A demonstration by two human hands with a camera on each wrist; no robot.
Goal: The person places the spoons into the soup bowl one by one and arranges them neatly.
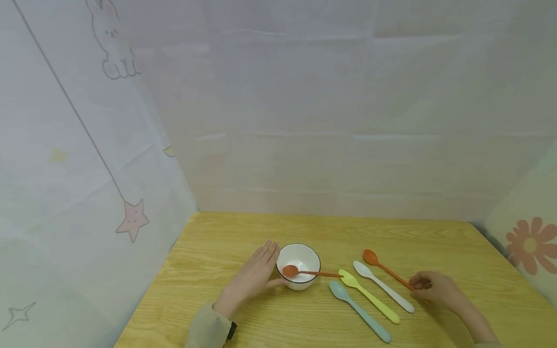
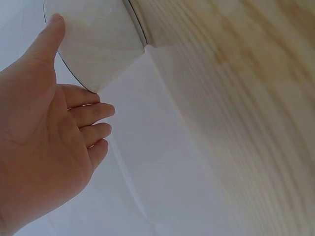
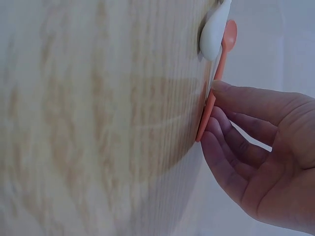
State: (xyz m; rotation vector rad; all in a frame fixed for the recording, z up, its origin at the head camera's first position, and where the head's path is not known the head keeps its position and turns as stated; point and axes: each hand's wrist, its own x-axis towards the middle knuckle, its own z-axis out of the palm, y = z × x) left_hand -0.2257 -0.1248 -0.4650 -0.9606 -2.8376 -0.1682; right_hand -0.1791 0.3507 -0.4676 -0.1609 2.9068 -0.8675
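Note:
A white bowl (image 1: 298, 286) with a dark rim stands on the table. My left hand (image 1: 256, 273) rests against its left side, fingers fairly straight and thumb at the front; the left wrist view shows the thumb on the bowl (image 2: 98, 44). An orange-red spoon (image 1: 319, 274) leans in the bowl, its handle reaching over the right rim. Farther right, my right hand (image 1: 437, 290) pinches the handle end of a second orange spoon (image 1: 389, 271) between thumb and fingers. In the right wrist view this spoon (image 3: 220, 66) lies at or very near the tabletop.
Between the bowl and my right hand, a light blue spoon (image 1: 363, 315), a yellow spoon (image 1: 375, 300) and a white spoon (image 1: 389, 290) lie slanted side by side on the wooden table (image 1: 217, 237). Pale printed cloth (image 1: 278, 121) hangs behind and at the sides.

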